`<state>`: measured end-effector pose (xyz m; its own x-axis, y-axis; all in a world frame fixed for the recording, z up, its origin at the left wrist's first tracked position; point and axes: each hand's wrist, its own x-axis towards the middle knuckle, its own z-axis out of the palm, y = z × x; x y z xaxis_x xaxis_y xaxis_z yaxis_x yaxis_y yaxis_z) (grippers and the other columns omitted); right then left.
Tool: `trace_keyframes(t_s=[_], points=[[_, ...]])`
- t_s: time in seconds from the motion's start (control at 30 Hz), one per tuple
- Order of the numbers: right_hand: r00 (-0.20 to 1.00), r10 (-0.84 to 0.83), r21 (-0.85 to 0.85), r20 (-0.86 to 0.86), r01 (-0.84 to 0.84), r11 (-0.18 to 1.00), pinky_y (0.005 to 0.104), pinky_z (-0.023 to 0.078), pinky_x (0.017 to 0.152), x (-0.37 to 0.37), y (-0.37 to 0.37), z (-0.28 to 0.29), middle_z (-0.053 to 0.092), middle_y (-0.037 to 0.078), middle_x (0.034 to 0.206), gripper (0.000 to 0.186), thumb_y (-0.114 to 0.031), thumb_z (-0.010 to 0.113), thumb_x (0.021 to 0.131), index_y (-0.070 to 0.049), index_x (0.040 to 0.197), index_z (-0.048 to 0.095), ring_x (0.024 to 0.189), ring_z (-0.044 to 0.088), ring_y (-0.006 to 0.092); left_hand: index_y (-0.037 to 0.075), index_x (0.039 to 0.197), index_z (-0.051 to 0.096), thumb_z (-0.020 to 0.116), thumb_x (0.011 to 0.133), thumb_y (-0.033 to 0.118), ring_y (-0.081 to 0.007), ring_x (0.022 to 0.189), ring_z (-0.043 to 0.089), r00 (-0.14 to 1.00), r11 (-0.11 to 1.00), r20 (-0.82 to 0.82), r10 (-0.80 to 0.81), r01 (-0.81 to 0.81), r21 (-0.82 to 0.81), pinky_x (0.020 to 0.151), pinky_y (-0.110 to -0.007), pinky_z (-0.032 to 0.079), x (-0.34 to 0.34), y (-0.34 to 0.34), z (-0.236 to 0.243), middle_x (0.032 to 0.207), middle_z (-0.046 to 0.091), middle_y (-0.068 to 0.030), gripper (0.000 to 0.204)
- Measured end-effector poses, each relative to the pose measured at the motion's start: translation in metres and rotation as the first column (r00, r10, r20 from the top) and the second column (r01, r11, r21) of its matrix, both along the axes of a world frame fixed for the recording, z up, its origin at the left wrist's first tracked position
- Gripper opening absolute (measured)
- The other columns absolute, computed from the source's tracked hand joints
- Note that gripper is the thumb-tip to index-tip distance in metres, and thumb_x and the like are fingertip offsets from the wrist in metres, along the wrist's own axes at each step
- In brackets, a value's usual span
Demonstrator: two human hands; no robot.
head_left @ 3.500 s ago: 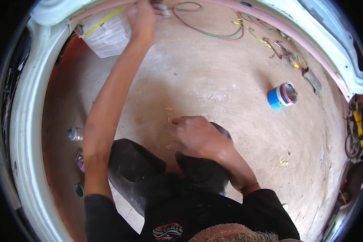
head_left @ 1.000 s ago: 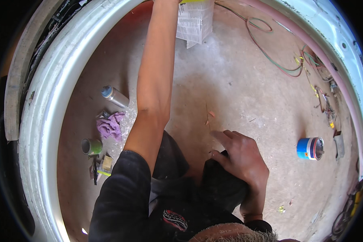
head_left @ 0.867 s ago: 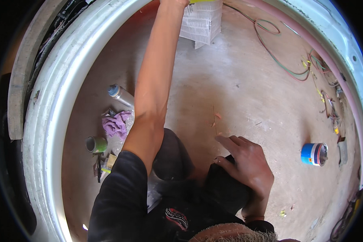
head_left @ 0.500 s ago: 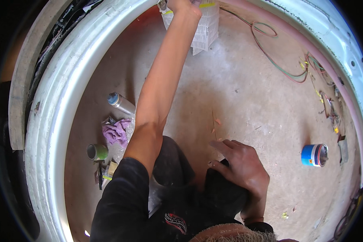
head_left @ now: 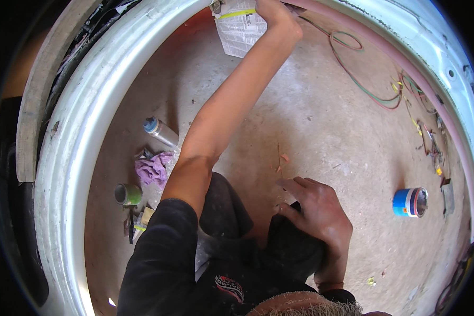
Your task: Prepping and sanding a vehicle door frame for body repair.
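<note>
My left arm stretches far forward, and my left hand (head_left: 275,11) is at the top edge of the picture. It is beside a sheet of newspaper (head_left: 242,34) with a yellow-green strip of tape across it, hanging below the pale curved body panel (head_left: 89,100). The fingers of that hand are cut off by the picture edge, so what they touch or hold is hidden. My right hand (head_left: 321,210) rests over my dark-trousered right knee (head_left: 295,253). Its thumb and fingers are apart with nothing in them.
On the floor at left are a silver bottle (head_left: 163,133) with a blue top, a purple cloth (head_left: 152,169) and a green can (head_left: 128,194). A blue can (head_left: 410,203) stands at right. Red and green hoses (head_left: 361,87) loop at far right, near a grey flat piece (head_left: 447,197).
My left hand has moved to the right along the top, uncovering more of the newspaper, which hangs at a different angle. My right hand stays over the knee.
</note>
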<state>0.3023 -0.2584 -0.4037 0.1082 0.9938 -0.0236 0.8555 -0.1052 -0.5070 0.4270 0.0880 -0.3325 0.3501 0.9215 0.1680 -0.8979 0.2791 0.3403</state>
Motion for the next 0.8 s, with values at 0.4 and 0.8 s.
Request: trace_keyframes(t_s=[0.4, 0.8], points=[[0.997, -0.066, 0.068, -0.036, 0.068, 0.995, 0.0447, 0.054, 0.077, 0.007, -0.023, 0.001, 0.067, 0.015, 0.092, 0.043, -0.029, 0.077, 0.085, -0.006, 0.120, 0.065, 0.088, 0.067, 0.0355, 0.012, 0.139, 0.052, 0.037, 0.109, 0.042, -0.0237, 0.123, 0.059, 0.975, 0.980, -0.108, -0.196, 0.189, -0.068, 0.102, -0.043, 0.050, -0.036, 0.147, -0.017, 0.136, 0.060, -0.0075, 0.045], [0.996, -0.036, 0.169, -0.076, 0.048, 0.985, 0.0454, 0.053, 0.076, 0.008, -0.043, 0.005, 0.067, 0.014, 0.092, 0.045, -0.031, 0.076, 0.087, -0.009, 0.124, 0.065, 0.088, 0.066, 0.0342, 0.013, 0.130, 0.060, 0.038, 0.104, 0.058, -0.0280, 0.114, 0.064, 0.987, 0.987, -0.093, -0.131, 0.139, 0.080, 0.091, -0.043, 0.057, -0.013, 0.062, 0.004, 0.132, 0.065, -0.0111, 0.057]])
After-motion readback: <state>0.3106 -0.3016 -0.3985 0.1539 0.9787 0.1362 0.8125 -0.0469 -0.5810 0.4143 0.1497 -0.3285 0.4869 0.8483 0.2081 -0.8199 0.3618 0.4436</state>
